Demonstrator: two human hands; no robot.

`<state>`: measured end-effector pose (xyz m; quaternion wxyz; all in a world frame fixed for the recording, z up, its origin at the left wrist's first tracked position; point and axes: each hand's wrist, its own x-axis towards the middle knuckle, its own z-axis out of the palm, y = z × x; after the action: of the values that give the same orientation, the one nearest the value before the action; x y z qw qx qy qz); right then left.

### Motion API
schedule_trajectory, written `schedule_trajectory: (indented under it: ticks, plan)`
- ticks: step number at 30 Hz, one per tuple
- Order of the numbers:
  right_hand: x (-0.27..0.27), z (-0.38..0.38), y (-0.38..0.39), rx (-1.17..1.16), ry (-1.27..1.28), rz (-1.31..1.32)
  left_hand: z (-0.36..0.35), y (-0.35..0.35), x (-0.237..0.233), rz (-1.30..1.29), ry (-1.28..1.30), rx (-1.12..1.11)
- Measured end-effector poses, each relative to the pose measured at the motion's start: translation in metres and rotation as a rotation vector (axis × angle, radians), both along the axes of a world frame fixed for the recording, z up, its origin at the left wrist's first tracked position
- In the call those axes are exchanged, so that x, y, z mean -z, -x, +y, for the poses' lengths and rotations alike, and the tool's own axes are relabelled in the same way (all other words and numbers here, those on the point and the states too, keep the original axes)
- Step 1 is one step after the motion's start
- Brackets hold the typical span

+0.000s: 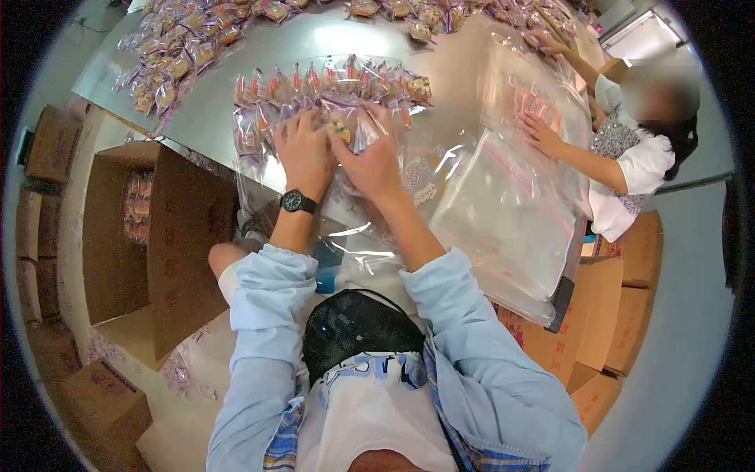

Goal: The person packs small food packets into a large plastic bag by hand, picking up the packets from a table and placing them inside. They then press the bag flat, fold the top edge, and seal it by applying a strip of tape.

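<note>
Several wrapped snack packets (334, 79) stand in rows at the near side of the metal table, in and around a large clear plastic bag (354, 228). My left hand (304, 157) is closed, its fingers curled down over the packets at the bag's left. Close beside it, my right hand (370, 153) has its thumb against one snack packet (340, 128) with a purple-edged wrapper. That packet sits between my two hands, and both seem to grip its sides. My fingertips are partly hidden among the shiny wrappers.
More snack packets (177, 59) are heaped along the table's far and left edges. A stack of clear flat bags (503, 212) lies at right. Across from it, a co-worker's hand (541, 135) rests on plastic. An open cardboard box (189, 252) stands left, below the table edge.
</note>
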<state>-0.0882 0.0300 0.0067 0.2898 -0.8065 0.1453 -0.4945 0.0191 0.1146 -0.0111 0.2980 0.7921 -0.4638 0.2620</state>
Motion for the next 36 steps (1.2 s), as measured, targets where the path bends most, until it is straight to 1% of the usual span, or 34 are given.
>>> schedule_trajectory:
  ticks: [2,4,5,8,9,11,14,17,20,21,23,27,31,32,34,36]
  plan:
    - [0.003,-0.010,-0.007,0.046,-0.035,0.043,0.001,0.003,-0.004,-0.008,0.011,0.021]
    - [0.003,-0.014,-0.012,0.004,-0.073,-0.013,0.004,0.002,-0.002,-0.027,0.031,0.023]
    - [0.004,-0.016,-0.015,-0.021,-0.093,-0.039,0.002,0.001,-0.001,0.028,0.065,0.021]
    - [0.008,-0.027,-0.009,-0.057,0.066,0.172,0.002,0.005,-0.005,0.044,0.076,0.016]
    - [0.010,-0.026,-0.006,-0.076,0.113,0.170,0.006,0.005,-0.009,0.020,-0.017,-0.011]
    - [0.007,-0.032,-0.007,-0.111,0.225,0.153,0.005,0.005,-0.006,0.029,-0.012,-0.040]
    - [0.004,-0.044,0.004,-0.151,0.316,0.246,0.002,0.002,-0.002,0.033,-0.030,-0.057]
    - [0.007,-0.047,0.002,-0.177,0.350,0.110,0.003,0.004,-0.003,0.009,-0.047,-0.067]
    - [0.017,-0.049,0.001,-0.141,0.261,0.276,0.003,0.005,-0.001,-0.004,0.028,-0.065]
    - [0.015,-0.053,-0.002,-0.154,0.377,0.182,0.003,0.003,0.000,0.005,0.032,-0.070]
    - [0.018,-0.058,-0.001,-0.082,0.374,0.265,0.002,0.000,0.001,0.028,0.047,-0.078]
    - [0.011,-0.055,0.001,0.025,0.314,0.429,0.002,-0.003,0.002,-0.022,0.046,-0.116]
    - [0.023,-0.052,-0.019,0.096,0.584,0.319,0.001,-0.002,0.004,-0.038,-0.005,-0.139]
    - [0.028,-0.053,-0.019,0.109,0.602,0.342,0.000,-0.007,0.008,-0.066,-0.007,-0.145]
    - [0.016,-0.041,-0.011,0.133,0.640,0.395,0.001,-0.011,0.010,-0.116,-0.009,-0.154]
    - [0.009,-0.039,-0.003,0.100,0.603,0.452,0.007,-0.004,-0.002,-0.023,0.050,-0.069]
